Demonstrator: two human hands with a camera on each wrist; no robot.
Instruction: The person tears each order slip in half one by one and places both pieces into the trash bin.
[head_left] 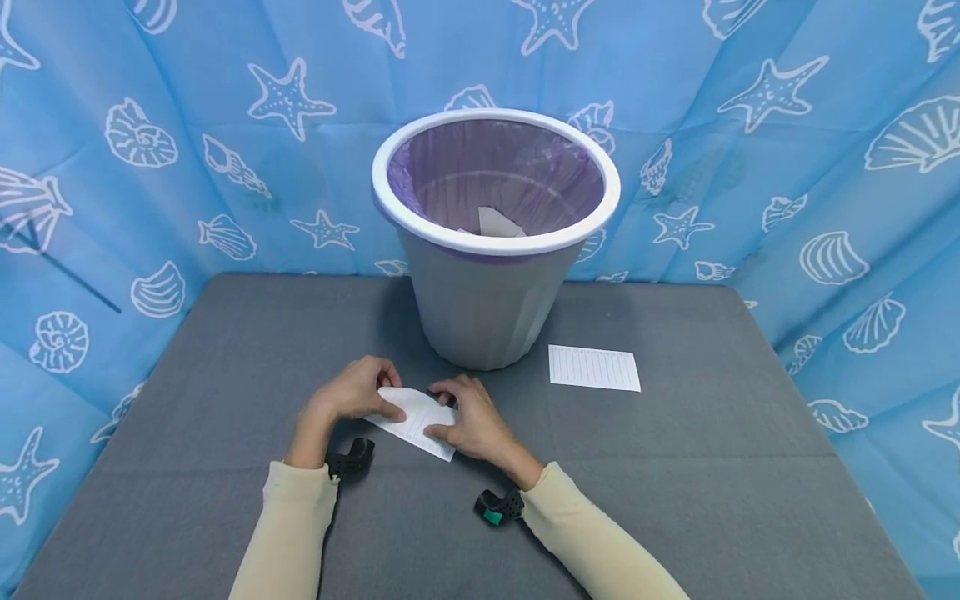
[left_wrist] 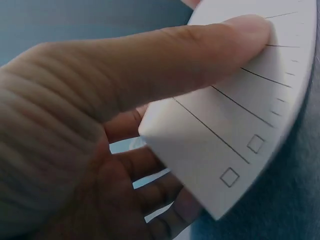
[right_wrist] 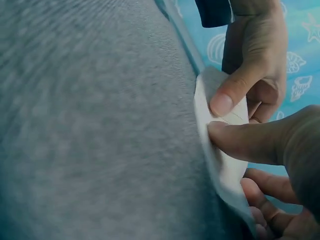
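Both hands hold one white paper sheet (head_left: 417, 414) with printed lines, just above the grey table in front of the bin. My left hand (head_left: 362, 390) pinches its left end, thumb on the near face and fingers behind. At the right end my right hand (head_left: 474, 421) pinches it the same way. In the left wrist view the paper (left_wrist: 200, 145) bows in a curve and shows ruled lines and two small squares. The right wrist view has both thumbs close together on the paper (right_wrist: 232, 167).
A grey bin (head_left: 487, 308) with a purple liner (head_left: 517, 167) and white rim stands at the back, pieces of paper (head_left: 498, 222) inside. Another lined white sheet (head_left: 594, 367) lies flat to its right. Behind the grey table (head_left: 675, 467) hangs a blue shell-patterned curtain (head_left: 315, 192).
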